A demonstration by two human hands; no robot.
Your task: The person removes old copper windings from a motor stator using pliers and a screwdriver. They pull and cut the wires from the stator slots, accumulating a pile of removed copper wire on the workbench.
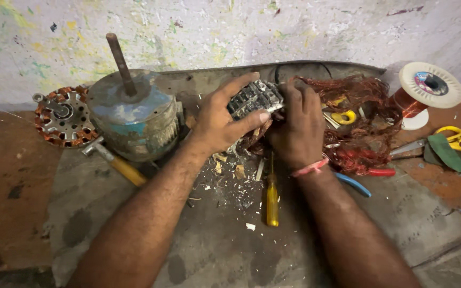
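Note:
My left hand (222,118) and my right hand (294,125) both grip a small motor stator (256,97), a grey laminated metal core with copper winding, held above a dark worn mat (214,240). The left fingers wrap over its top and front. Fingers of the right hand press on its right side. A pink band circles my right wrist. A yellow-handled screwdriver (271,197) lies on the mat just below my hands, among small white and tan scraps.
A blue-grey motor housing with a shaft (132,114) stands at left, beside a wound stator disc (62,117) and a yellow-handled hammer (118,162). Tangled copper wire (358,122), a wire spool (428,88), yellow scissors (454,140) and red and blue pliers handles (364,178) lie at right.

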